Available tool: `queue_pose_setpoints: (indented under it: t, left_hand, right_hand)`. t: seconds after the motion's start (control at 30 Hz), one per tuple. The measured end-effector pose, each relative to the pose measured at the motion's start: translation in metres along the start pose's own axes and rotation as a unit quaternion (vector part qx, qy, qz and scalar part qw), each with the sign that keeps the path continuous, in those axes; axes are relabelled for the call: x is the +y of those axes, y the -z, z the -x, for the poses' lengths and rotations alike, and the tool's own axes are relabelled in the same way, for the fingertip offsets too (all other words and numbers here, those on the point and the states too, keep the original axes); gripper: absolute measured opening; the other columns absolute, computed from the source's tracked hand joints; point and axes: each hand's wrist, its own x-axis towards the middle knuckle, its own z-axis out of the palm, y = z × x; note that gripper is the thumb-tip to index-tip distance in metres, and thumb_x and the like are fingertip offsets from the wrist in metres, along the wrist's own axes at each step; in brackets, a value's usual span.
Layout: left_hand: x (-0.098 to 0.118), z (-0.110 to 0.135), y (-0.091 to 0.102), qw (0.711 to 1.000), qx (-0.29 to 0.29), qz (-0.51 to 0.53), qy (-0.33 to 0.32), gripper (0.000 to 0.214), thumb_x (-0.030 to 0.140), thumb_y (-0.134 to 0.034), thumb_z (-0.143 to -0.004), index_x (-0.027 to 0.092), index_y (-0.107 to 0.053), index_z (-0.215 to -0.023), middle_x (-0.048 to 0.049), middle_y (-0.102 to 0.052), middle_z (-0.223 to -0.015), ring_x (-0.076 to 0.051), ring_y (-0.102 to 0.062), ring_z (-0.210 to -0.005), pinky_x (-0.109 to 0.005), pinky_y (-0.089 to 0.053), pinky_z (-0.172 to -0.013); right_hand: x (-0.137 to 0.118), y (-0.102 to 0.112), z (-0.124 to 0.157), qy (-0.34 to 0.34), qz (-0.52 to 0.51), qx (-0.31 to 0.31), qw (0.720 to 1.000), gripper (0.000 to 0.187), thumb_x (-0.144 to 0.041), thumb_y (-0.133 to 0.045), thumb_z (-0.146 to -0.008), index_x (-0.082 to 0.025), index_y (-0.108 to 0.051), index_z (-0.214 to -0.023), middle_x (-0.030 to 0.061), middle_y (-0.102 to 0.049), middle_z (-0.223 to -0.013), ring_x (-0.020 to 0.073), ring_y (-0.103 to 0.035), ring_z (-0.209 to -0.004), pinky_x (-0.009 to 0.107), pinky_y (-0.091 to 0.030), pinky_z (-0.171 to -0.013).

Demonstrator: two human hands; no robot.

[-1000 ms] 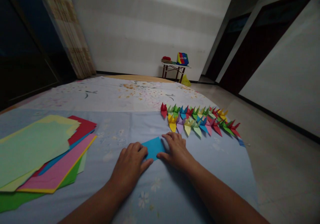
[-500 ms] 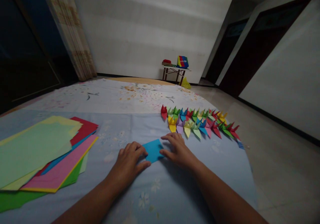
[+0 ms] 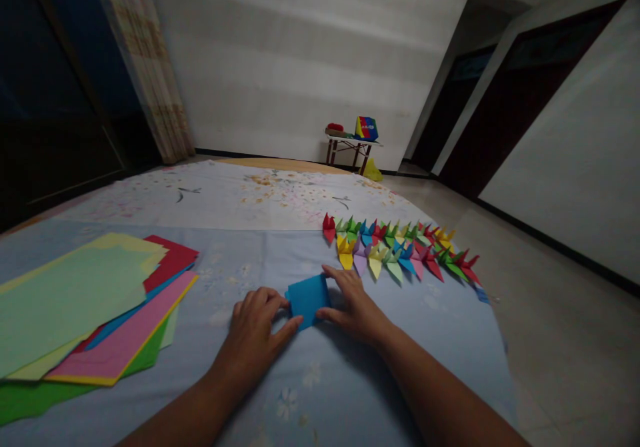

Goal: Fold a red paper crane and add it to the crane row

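A small folded square of blue origami paper (image 3: 309, 300) lies between my two hands near the middle of the cloth. My left hand (image 3: 261, 317) has its thumb on the paper's lower left corner and its fingertips at the left edge, where a second layer peeks out. With thumb and index finger, my right hand (image 3: 354, 304) grips the right edge, which looks slightly raised. Past the right hand, folded paper cranes (image 3: 376, 260) in many colours stand in two rows.
On the left lies a fanned stack of coloured paper (image 3: 75, 300). A flowered tablecloth (image 3: 280, 394) covers the round table, whose edge curves away at the right. Beyond, a small table (image 3: 353, 142) with a colourful box stands against the wall.
My right hand has closed on the paper's right edge. The paper has turned a little and its right side has come up. My left hand has shifted slightly with its thumb now over the corner.
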Motion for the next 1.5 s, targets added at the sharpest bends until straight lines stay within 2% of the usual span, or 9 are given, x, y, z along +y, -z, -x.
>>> queue_pose_setpoints:
  t: [0.17,0.23,0.37,0.47,0.57,0.77,0.93,1.1,1.5]
  left_hand:
    - [0.008,0.002,0.002,0.995,0.047,-0.010,-0.084,0.006,0.023,-0.058,-0.077,0.023,-0.061,-0.083,-0.0035,-0.058,-0.101,-0.024,-0.050,-0.100,-0.042,-0.035,-0.085]
    - [0.013,0.003,0.006,0.989,0.081,-0.026,-0.124,0.008,0.017,-0.054,-0.078,0.022,-0.060,-0.081,-0.0046,-0.060,-0.103,-0.023,-0.051,-0.101,-0.044,-0.032,-0.088]
    - [0.023,0.005,0.012,0.977,0.120,-0.050,-0.168,0.014,0.013,-0.048,-0.080,0.020,-0.059,-0.078,-0.0064,-0.063,-0.106,-0.023,-0.053,-0.104,-0.045,-0.028,-0.092]
    - [0.027,0.007,0.009,0.979,0.088,-0.083,-0.164,0.014,0.015,-0.048,-0.080,0.020,-0.061,-0.080,-0.0059,-0.065,-0.106,-0.024,-0.054,-0.104,-0.047,-0.026,-0.093]
    - [0.025,0.009,0.004,0.983,0.033,-0.105,-0.145,0.013,0.025,-0.053,-0.080,0.022,-0.063,-0.087,-0.0058,-0.066,-0.105,-0.026,-0.055,-0.104,-0.048,-0.025,-0.093]
    - [0.018,0.009,-0.001,0.983,0.010,-0.124,-0.136,0.026,0.033,-0.050,-0.083,0.023,-0.062,-0.103,-0.0071,-0.064,-0.111,-0.024,-0.054,-0.105,-0.051,-0.021,-0.099]
    - [0.019,0.008,0.001,0.983,-0.042,-0.129,-0.126,0.027,0.030,-0.050,-0.083,0.023,-0.061,-0.106,-0.0069,-0.064,-0.109,-0.024,-0.055,-0.102,-0.049,-0.032,-0.094]
    - [0.019,0.010,0.002,0.981,-0.062,-0.132,-0.131,0.028,0.029,-0.050,-0.084,0.024,-0.060,-0.109,-0.0084,-0.061,-0.109,-0.026,-0.054,-0.100,-0.046,-0.040,-0.087]
    - [0.014,0.008,-0.001,0.986,-0.065,-0.084,-0.128,0.028,0.030,-0.044,-0.088,0.022,-0.058,-0.110,-0.0083,-0.060,-0.107,-0.024,-0.053,-0.099,-0.044,-0.041,-0.087]
  right_hand:
    - [-0.001,0.003,-0.001,0.107,0.001,0.071,0.992,0.081,-0.020,-0.064,-0.072,-0.024,-0.019,-0.139,0.0098,-0.048,-0.122,0.0236,-0.041,-0.112,0.043,-0.032,-0.097]
    - [-0.004,0.005,-0.001,0.138,0.023,0.103,0.985,0.078,-0.015,-0.063,-0.071,-0.024,-0.023,-0.138,0.0106,-0.046,-0.124,0.0247,-0.039,-0.113,0.044,-0.032,-0.096]
    - [-0.011,0.005,-0.001,0.193,0.073,0.129,0.970,0.030,-0.015,-0.060,-0.076,-0.027,-0.060,-0.104,0.0056,-0.052,-0.119,0.0246,-0.038,-0.113,0.041,-0.032,-0.094]
    - [-0.008,0.002,-0.002,0.210,0.093,0.091,0.969,0.007,-0.020,-0.061,-0.077,-0.025,-0.065,-0.078,0.0021,-0.061,-0.105,0.0237,-0.042,-0.108,0.040,-0.032,-0.090]
    - [0.002,-0.002,-0.003,0.187,0.096,0.031,0.977,0.007,-0.020,-0.064,-0.075,-0.025,-0.067,-0.078,0.0018,-0.062,-0.106,0.0242,-0.042,-0.107,0.041,-0.032,-0.090]
    - [0.010,0.009,0.000,0.156,0.068,-0.061,0.984,0.022,-0.016,-0.065,-0.074,-0.030,-0.067,-0.091,0.0003,-0.059,-0.115,0.0238,-0.040,-0.112,0.042,-0.031,-0.092]
    - [0.005,0.027,0.004,0.155,0.043,-0.106,0.981,0.017,-0.025,-0.064,-0.078,-0.030,-0.068,-0.093,0.0012,-0.060,-0.112,0.0213,-0.042,-0.107,0.040,-0.033,-0.091]
    - [0.011,0.029,0.002,0.140,0.010,-0.139,0.980,0.014,-0.027,-0.066,-0.076,-0.029,-0.070,-0.089,0.0018,-0.065,-0.099,0.0198,-0.047,-0.100,0.037,-0.034,-0.088]
    - [0.012,-0.001,-0.011,-0.067,-0.089,-0.040,0.993,0.021,-0.038,-0.065,-0.074,-0.022,-0.071,-0.086,0.0026,-0.066,-0.078,0.0180,-0.055,-0.081,0.031,-0.037,-0.077]
